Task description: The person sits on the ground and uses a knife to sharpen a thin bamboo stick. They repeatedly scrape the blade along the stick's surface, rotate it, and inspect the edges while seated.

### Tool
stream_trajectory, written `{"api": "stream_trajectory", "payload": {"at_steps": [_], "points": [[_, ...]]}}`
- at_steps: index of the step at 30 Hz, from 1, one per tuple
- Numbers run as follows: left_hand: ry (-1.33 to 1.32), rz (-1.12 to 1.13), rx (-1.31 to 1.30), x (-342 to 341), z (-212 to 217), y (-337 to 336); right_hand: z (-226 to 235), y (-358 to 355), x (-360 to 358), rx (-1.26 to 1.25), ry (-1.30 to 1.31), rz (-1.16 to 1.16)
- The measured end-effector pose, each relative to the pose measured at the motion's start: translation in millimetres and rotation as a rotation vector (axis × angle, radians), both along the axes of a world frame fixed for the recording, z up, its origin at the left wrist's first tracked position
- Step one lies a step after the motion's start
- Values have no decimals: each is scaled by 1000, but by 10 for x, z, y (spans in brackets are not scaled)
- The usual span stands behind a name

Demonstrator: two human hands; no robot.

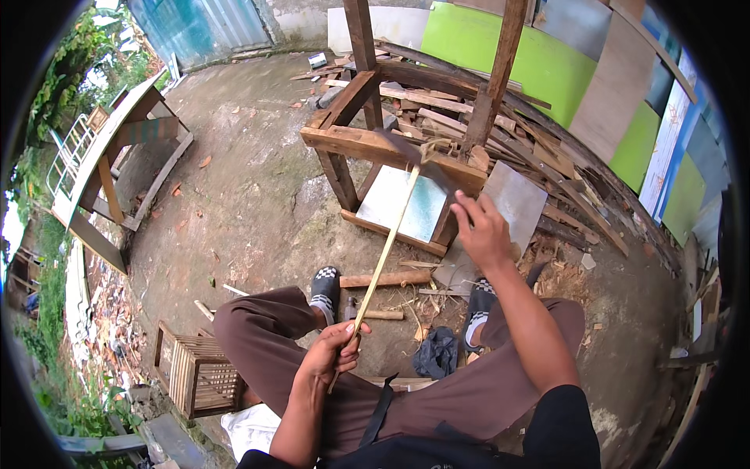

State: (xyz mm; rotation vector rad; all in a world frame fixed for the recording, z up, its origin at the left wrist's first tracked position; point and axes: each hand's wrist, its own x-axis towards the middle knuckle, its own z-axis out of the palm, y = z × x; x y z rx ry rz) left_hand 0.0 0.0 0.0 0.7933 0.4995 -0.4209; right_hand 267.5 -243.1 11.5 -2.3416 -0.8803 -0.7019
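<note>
I sit with my legs in brown trousers and checkered slip-on shoes [325, 285] on the dirt ground. My left hand [336, 356] is closed on the lower end of a long thin pale bamboo strip [387, 246], which slants up and away to the right. My right hand [483, 233] is raised beyond my right knee and grips a dark blade [426, 162]. The blade is blurred and reaches up-left, meeting the strip's far tip in front of a rough wooden frame [367, 144].
A pile of scrap wood [508, 133] lies behind the frame, with a grey metal sheet [512, 203] beside it. A small slatted crate [195, 375] stands at my left. A wooden bench [117, 156] is far left. Green panels [500, 55] line the back. A dark cloth [437, 352] lies between my feet.
</note>
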Motion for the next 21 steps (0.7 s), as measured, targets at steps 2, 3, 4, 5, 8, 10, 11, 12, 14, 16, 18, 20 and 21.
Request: {"api": "stream_trajectory", "payload": {"at_steps": [2, 3, 4, 5, 8, 10, 11, 12, 14, 16, 18, 20, 21], "points": [[-9, 4, 7, -14, 90, -1, 38, 11, 16, 47, -11, -165], [-29, 12, -44, -8, -54, -109, 82, -60, 10, 1, -26, -77], [-24, 7, -46, -48, -81, -72, 70, -22, -100, 0, -13, -3], [-20, 2, -49, -83, -106, -50, 62, 9, -189, -1, 0, 72], [-34, -3, -12, -63, -59, 6, 95, 53, -83, 11, -9, -105], [-36, -4, 13, -44, -28, -18, 168, 34, -61, -38, 32, -197], [-24, 5, 2, -78, -62, -25, 148, 30, -125, -45, 44, -135], [-12, 5, 2, -101, -65, 4, 118, 41, -217, -41, 57, -83], [13, 21, 39, -144, -52, 9, 84, 61, -219, -29, 67, -72], [-11, 2, 43, -119, 2, -2, 163, 18, -63, -22, 88, -194], [-34, -36, 46, -111, 1, 63, 169, 22, -76, 22, 124, -241], [-43, -6, 49, -133, -36, 38, 152, 29, -245, 21, 139, -64], [-48, 2, 52, -130, -31, 33, 161, 34, -324, 21, 146, 18]]}}
